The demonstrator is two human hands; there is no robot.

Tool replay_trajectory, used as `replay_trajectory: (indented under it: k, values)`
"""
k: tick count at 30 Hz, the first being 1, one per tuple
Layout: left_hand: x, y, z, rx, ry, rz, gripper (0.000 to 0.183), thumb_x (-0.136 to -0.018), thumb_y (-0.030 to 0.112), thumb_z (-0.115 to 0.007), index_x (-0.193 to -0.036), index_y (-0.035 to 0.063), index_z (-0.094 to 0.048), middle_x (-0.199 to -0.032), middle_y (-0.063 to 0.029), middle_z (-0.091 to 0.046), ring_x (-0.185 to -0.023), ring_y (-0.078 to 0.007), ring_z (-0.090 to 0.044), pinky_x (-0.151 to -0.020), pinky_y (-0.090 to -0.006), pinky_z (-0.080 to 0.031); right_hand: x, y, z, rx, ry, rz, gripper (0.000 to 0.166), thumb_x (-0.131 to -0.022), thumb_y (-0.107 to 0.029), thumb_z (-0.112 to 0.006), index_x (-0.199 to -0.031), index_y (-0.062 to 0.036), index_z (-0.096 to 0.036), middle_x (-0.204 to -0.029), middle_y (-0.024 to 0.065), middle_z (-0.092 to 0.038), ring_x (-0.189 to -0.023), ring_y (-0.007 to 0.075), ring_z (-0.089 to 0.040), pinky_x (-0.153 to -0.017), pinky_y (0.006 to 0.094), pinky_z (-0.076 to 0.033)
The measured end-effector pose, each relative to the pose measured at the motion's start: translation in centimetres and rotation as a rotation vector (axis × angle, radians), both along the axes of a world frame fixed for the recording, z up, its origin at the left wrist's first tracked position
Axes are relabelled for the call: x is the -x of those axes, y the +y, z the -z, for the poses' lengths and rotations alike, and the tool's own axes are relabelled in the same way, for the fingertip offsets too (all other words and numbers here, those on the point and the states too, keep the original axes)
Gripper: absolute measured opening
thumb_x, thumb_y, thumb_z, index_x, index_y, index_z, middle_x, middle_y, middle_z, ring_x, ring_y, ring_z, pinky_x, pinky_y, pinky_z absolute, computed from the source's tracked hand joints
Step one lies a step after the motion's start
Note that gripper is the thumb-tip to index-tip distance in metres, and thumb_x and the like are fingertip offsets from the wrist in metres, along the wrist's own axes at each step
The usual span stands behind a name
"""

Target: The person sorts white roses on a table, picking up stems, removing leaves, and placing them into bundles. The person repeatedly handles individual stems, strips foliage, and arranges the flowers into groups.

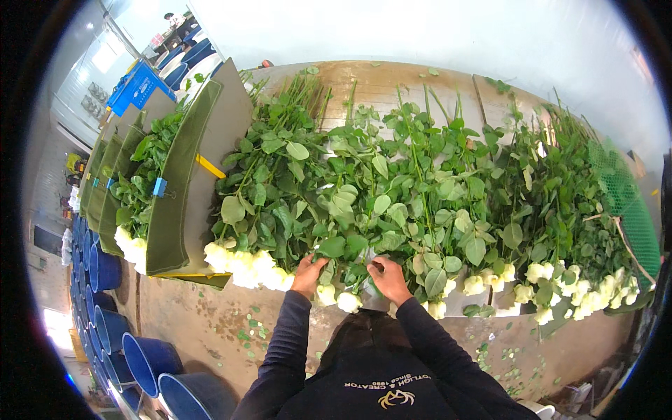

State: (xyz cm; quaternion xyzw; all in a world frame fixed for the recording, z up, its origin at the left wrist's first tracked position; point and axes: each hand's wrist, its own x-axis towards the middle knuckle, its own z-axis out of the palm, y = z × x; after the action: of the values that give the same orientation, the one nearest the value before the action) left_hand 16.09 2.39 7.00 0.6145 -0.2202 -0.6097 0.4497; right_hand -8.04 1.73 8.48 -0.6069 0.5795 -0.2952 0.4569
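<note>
White roses with long leafy stems lie side by side across a work table (336,119), their blooms towards me at its near edge. My left hand (308,274) reaches in among the leaves, right beside a cluster of white blooms (247,266); leaves partly hide its fingertips. Just below and right of it are two white rose heads (338,298). My right hand (388,279) is bent at the fingers, its thumb and forefinger close together against the foliage (362,210). Whether either hand grips a stem is not clear.
At the left stand upright panels covered in green cloth (181,173), with roses (135,247) between them and a blue clip (160,187). Blue buckets (152,362) line the floor at lower left. Green plastic mesh (625,205) edges the table's right end. A person (178,22) is far back.
</note>
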Motion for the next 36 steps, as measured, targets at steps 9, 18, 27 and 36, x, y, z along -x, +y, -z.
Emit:
replay_trajectory:
  k: [9, 18, 27, 36]
  values:
    - [-0.9, -0.5, -2.4, 0.022, 0.143, 0.007, 0.033, -0.091, 0.006, -0.059, -0.124, 0.0044, -0.059, -0.103, -0.0063, -0.068, -0.085, -0.0179, -0.066, -0.068, -0.0342, -0.056, 12.6, 0.1, -4.6, 0.251, 0.51, 0.353, 0.029, -0.086, -0.022, -0.067, -0.106, -0.0007, -0.062, -0.094, 0.02, -0.067, -0.089, 0.0394, -0.065, -0.076, 0.0465, -0.051]
    - [-1.6, -0.8, -7.6, 0.138, -0.001, -0.014, 0.023, -0.093, 0.01, -0.061, -0.115, 0.0022, -0.061, -0.084, -0.0036, -0.065, -0.068, -0.0143, -0.06, -0.058, -0.0295, -0.049, 17.3, -1.6, -3.2, 0.175, 0.093, 0.116, 0.02, -0.088, -0.012, -0.061, -0.1, 0.0042, -0.062, -0.074, 0.0143, -0.063, -0.063, 0.02, -0.059, -0.063, 0.0315, -0.048]
    - [1.5, -2.3, -7.8, 0.103, 0.235, 0.18, 0.039, -0.096, 0.013, -0.054, -0.135, 0.0052, -0.05, -0.076, -0.0066, -0.058, -0.058, -0.0167, -0.058, -0.054, -0.0318, -0.049, 13.7, 1.0, -4.9, 0.269, 0.558, 0.051, 0.044, -0.085, -0.018, -0.066, -0.123, 0.0002, -0.056, -0.117, 0.0235, -0.061, -0.106, 0.0432, -0.058, -0.092, 0.0472, -0.046]
    - [3.1, -3.6, -14.2, 0.284, 0.352, 0.058, 0.038, -0.098, 0.008, -0.05, -0.135, 0.0043, -0.05, -0.086, -0.0098, -0.061, -0.059, -0.0153, -0.06, -0.052, -0.0295, -0.051, -1.1, 0.4, -2.5, 0.131, 0.489, -0.291, 0.049, -0.092, -0.044, -0.058, -0.093, 0.0052, -0.066, -0.082, 0.0245, -0.068, -0.075, 0.0419, -0.068, -0.07, 0.0492, -0.055]
